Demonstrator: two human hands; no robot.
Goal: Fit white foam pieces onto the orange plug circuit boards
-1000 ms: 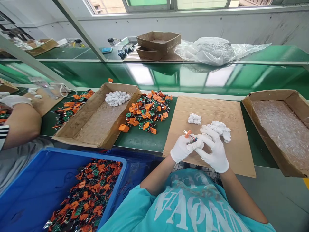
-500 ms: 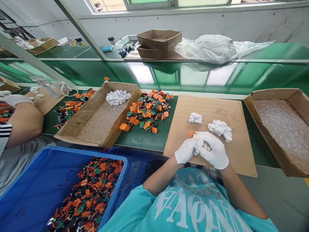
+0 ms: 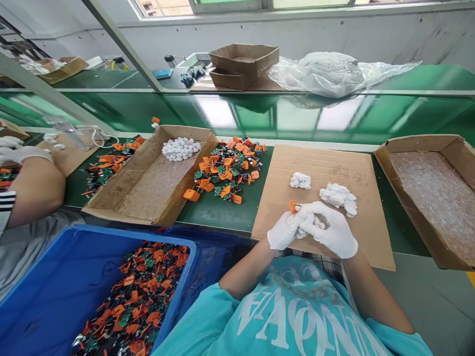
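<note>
Orange piece (image 3: pixel 293 206) found above the cardboard sheet (image 3: pixel 319 162), at the far-left edge of the joined fingertips – nearer the left hand (image 3: pixel 284 230) than the right hand (image 3: pixel 334 231). Left hand closed on the piece; right hand curled in against the left, its own grip not determinable. Piece extends rightward among the fingers – full long axis hidden. White pile (image 3: pixel 338 196) lies just beyond the right hand
</note>
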